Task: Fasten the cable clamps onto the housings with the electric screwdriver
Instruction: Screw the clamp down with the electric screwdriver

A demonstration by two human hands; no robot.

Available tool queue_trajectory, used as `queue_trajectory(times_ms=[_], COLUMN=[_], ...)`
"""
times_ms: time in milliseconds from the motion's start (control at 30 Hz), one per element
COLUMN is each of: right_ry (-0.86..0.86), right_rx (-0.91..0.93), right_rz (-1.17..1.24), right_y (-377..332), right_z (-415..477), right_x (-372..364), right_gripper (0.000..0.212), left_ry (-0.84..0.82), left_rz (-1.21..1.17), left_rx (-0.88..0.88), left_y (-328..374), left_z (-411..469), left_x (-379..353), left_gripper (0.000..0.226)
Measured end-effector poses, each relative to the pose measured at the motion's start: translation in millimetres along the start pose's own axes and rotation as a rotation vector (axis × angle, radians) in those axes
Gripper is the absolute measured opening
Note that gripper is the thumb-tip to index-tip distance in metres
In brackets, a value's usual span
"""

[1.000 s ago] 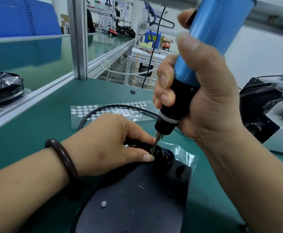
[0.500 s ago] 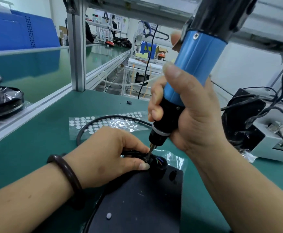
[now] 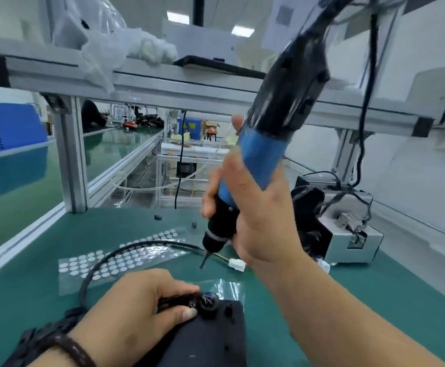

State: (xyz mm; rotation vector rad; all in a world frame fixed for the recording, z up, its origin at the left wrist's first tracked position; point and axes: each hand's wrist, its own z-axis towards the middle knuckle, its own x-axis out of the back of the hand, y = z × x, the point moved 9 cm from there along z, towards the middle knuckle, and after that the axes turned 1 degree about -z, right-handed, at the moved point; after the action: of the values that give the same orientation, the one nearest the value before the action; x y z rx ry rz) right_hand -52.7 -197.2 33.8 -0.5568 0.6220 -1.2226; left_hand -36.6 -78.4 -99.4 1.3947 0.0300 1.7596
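The right hand (image 3: 258,221), in the middle of the frame, is wrapped round the one electric screwdriver (image 3: 259,157), fingers curled on its blue barrel and black nose. The tool leans toward the upper right, and its bit points down-left in the air, well apart from the work below. At the lower centre the left hand (image 3: 134,311) pinches the black cable (image 3: 110,258) between thumb and forefinger, just beside the cable clamp (image 3: 207,303), where coloured wires show. The clamp sits at the top corner of the single dark housing (image 3: 210,340) at the bottom of the frame.

The cable makes one loop over a sheet of white round stickers (image 3: 136,252) and ends at one white connector (image 3: 236,265). Two small black parts (image 3: 158,217) lie further back on the green mat (image 3: 374,300). One grey box (image 3: 353,242) stands at the right. The mat's left edge is an aluminium rail; one frame beam (image 3: 163,86) crosses overhead, near the screwdriver's top. Bare mat lies between bit and clamp.
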Motion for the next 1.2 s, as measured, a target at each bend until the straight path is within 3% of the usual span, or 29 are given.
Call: queue_trajectory(times_ms=[100, 267, 367, 467, 800, 900, 1033, 1200], right_ry=[0.099, 0.292, 0.385, 0.429, 0.451, 0.45, 0.435, 0.463], right_rx=[-0.051, -0.454, -0.659, -0.749, -0.762, -0.719, -0.67, -0.646], right_rz=[-0.021, -0.199, -0.221, -0.248, -0.194, -0.222, -0.282, -0.379], right_y=[-31, -21, 1, 14, 49, 53, 53, 49], right_z=[20, -16, -58, -89, -111, -108, -106, -105], right_x=[30, 139, 188, 216, 238, 246, 252, 259], right_gripper=[0.016, 0.044, 0.048, 0.056, 0.056, 0.051, 0.058, 0.068], left_ry=[0.027, 0.076, 0.066, 0.077, 0.104, 0.206, 0.376, 0.371], left_rz=[0.076, 0.119, 0.099, 0.106, 0.129, 0.018, 0.094, 0.003], left_rx=[0.016, 0.032, 0.043, 0.079, 0.088, 0.102, 0.222, 0.428], left_y=[0, 7, 8, 7, 15, 9, -27, -118], left_z=[-3, -8, -9, -11, -17, -19, -26, -45], left_x=[1, 5, 5, 4, 11, 35, 87, 108], left_gripper=[0.043, 0.046, 0.033, 0.028, 0.034, 0.03, 0.026, 0.055])
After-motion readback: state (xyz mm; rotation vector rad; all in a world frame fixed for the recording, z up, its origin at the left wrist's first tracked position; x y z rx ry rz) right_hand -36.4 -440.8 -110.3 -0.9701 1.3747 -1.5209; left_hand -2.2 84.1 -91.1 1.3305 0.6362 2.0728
